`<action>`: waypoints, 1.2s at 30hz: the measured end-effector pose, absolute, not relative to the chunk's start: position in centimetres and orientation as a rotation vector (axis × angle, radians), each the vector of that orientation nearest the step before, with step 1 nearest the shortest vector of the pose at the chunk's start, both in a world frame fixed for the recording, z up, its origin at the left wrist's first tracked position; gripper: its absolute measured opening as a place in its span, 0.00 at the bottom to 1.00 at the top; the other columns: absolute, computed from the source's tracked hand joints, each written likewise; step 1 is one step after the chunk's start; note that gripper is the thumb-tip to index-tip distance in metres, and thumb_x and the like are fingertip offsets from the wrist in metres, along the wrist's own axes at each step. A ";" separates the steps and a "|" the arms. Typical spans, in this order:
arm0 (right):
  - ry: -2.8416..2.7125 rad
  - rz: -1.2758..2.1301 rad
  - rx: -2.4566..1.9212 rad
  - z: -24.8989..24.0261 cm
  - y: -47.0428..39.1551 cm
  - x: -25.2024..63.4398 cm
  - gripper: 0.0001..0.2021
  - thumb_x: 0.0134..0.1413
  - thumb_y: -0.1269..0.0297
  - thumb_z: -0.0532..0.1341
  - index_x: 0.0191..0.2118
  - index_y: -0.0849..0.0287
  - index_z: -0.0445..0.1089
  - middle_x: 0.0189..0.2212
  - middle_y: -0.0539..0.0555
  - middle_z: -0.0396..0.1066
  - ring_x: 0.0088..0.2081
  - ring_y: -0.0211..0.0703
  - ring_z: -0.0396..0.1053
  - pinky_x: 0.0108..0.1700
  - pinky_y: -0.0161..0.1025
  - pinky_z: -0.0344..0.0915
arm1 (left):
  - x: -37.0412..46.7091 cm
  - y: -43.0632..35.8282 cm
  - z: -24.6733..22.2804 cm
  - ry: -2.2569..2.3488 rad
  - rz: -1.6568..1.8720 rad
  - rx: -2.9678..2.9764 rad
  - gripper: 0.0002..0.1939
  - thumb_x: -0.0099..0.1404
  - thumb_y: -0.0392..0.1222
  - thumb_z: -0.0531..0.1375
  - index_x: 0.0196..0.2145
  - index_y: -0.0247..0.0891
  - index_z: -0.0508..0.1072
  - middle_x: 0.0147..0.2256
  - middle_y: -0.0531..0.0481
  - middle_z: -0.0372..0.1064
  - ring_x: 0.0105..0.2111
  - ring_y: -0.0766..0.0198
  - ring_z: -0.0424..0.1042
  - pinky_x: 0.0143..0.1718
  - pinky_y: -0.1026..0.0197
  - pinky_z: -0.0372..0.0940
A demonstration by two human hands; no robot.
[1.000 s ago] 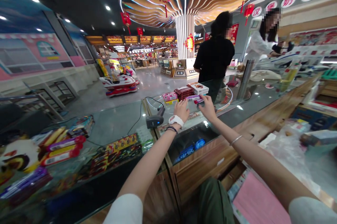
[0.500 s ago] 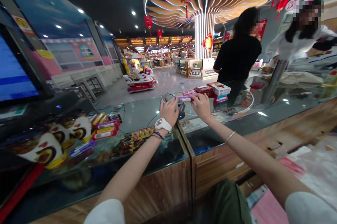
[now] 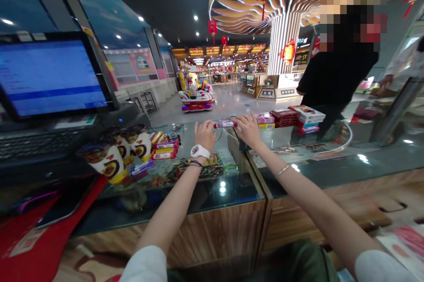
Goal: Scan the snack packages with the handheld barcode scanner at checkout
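Note:
Between my two hands a thin purple candy pack [image 3: 225, 124] with a pale label is held level above the glass counter. My left hand [image 3: 205, 135], with a white watch on its wrist, pinches the pack's left end; some fingers point upward. At the right end, the fingers of my right hand [image 3: 248, 131] close on it. Just right of that hand, pink and yellow packs [image 3: 265, 118] lie beside a pile of dark red packs [image 3: 281, 118]. A white box [image 3: 308, 114] tops another stack.
Cups of snacks [image 3: 111, 165] stand at left near red and purple bars [image 3: 164, 154] and a purple pack [image 3: 142, 167]. Behind them are a monitor [image 3: 53, 76] and keyboard [image 3: 36, 142]. A phone [image 3: 66, 204] lies on red material. Across the counter stands a person in black [image 3: 338, 74].
My view has swung left, bringing more of the monitor, keyboard and phone into sight. The candy pack, still between both hands, has moved left away from the stacked packs.

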State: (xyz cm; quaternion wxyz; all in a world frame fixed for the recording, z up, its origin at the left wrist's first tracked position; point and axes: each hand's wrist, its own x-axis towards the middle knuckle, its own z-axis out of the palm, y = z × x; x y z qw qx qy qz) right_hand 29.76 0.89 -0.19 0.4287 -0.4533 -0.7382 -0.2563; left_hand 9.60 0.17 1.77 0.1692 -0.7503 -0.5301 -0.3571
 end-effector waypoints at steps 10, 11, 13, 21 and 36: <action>-1.862 -0.575 -1.099 -1.1 0.0 30.7 0.14 0.62 0.68 0.57 0.51 0.52 0.73 0.47 0.55 0.75 0.51 0.52 0.68 0.69 0.64 0.42 | 9.2 0.6 1.3 -1.386 -0.890 -2.273 0.13 0.70 0.41 0.56 0.51 0.44 0.71 0.51 0.50 0.74 0.52 0.58 0.71 0.69 0.48 0.44; -1.857 -0.576 -1.107 -1.2 0.1 30.8 0.15 0.61 0.68 0.57 0.52 0.53 0.72 0.48 0.55 0.74 0.51 0.52 0.67 0.68 0.63 0.44 | 9.2 0.6 1.2 -1.375 -0.885 -2.279 0.13 0.70 0.42 0.56 0.51 0.44 0.71 0.51 0.50 0.74 0.52 0.58 0.70 0.69 0.48 0.44; -1.852 -0.571 -1.126 -1.3 0.2 30.8 0.18 0.61 0.68 0.58 0.56 0.54 0.70 0.50 0.57 0.73 0.53 0.53 0.67 0.68 0.62 0.46 | 9.3 0.6 1.0 -1.348 -0.883 -2.287 0.13 0.70 0.42 0.56 0.51 0.44 0.70 0.51 0.50 0.74 0.53 0.58 0.70 0.69 0.48 0.43; -1.904 -0.560 -1.085 -2.1 0.9 31.2 0.16 0.60 0.69 0.59 0.52 0.52 0.73 0.49 0.55 0.75 0.54 0.52 0.68 0.68 0.63 0.45 | 9.2 0.6 0.4 -1.247 -0.939 -2.292 0.12 0.70 0.41 0.57 0.50 0.44 0.71 0.50 0.49 0.74 0.51 0.57 0.72 0.69 0.45 0.44; -1.892 -0.531 -1.080 -1.9 0.5 31.1 0.13 0.61 0.68 0.59 0.49 0.51 0.75 0.47 0.53 0.77 0.51 0.51 0.70 0.69 0.65 0.43 | 9.0 1.3 -0.2 -1.256 -0.955 -2.308 0.13 0.68 0.41 0.60 0.50 0.42 0.71 0.48 0.48 0.75 0.52 0.56 0.71 0.67 0.47 0.50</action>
